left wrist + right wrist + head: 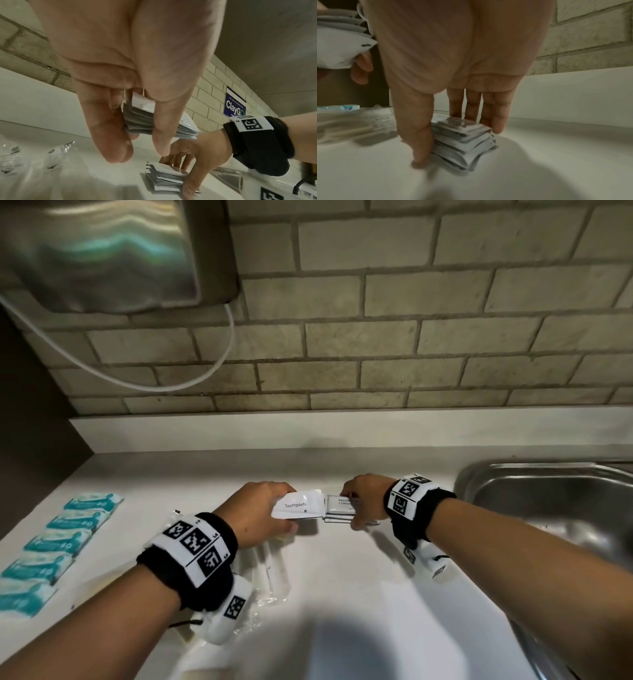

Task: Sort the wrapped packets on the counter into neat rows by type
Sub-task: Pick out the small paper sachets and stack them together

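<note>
Holding a toothpaste packet stack (298, 504) in left hand (260, 513), fingers and thumb curled round it, lifted just left of the shampoo stack (340, 508). Right hand (364, 498) pinches that stack, resting on counter (359, 577) left of sink (548, 494). Teal packets (58, 546) rowed far left.

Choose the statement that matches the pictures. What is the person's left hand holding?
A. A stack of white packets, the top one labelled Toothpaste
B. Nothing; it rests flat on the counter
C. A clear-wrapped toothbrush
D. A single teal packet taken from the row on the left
A: the left hand grips a stack of white packets above the counter, with Toothpaste printed on the top one; the left wrist view shows several layered edges between thumb and fingers.
</note>
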Tool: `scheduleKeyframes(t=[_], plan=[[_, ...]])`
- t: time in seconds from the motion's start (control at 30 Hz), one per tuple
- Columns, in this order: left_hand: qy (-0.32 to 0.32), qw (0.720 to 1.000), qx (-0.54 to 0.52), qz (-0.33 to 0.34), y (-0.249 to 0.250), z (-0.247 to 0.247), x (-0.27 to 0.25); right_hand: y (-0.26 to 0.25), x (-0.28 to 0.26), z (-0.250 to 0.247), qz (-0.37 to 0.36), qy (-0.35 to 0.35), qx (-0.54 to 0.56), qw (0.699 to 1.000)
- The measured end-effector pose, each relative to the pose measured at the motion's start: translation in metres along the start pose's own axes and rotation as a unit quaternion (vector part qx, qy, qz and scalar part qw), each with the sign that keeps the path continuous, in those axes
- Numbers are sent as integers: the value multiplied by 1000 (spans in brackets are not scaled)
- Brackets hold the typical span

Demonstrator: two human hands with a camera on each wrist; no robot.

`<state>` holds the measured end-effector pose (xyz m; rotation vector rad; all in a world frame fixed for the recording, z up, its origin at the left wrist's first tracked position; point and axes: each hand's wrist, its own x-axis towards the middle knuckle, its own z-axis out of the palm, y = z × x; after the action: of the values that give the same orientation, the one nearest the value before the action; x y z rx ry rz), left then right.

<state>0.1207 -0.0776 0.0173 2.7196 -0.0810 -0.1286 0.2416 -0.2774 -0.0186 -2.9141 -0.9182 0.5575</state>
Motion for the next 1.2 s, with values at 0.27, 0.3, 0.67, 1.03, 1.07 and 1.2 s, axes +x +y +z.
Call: scheduleKeyframes(t=[0.27,0.3,0.67,1.03,1.07,1.2], plan=[[-4,1000,-10,12,-3,2,4,-1,2,-1,-1,-11,-3,1000],[-7,1000,-7,14,-2,3,5,-1,1,-1,0,-9,-1,1000],[-90,993,66,38,28,44,11,-15,-68,-18,-63,60,45,995],[-130,985,113,32,53,82,28,-20,-85,44,39,-17,-3,999],[-129,984,116,31,52,81,29,-20,-83,45,43,-7,8,999],[-123,987,98,15,46,79,30,-21,-75,45,48,7,34,998]])
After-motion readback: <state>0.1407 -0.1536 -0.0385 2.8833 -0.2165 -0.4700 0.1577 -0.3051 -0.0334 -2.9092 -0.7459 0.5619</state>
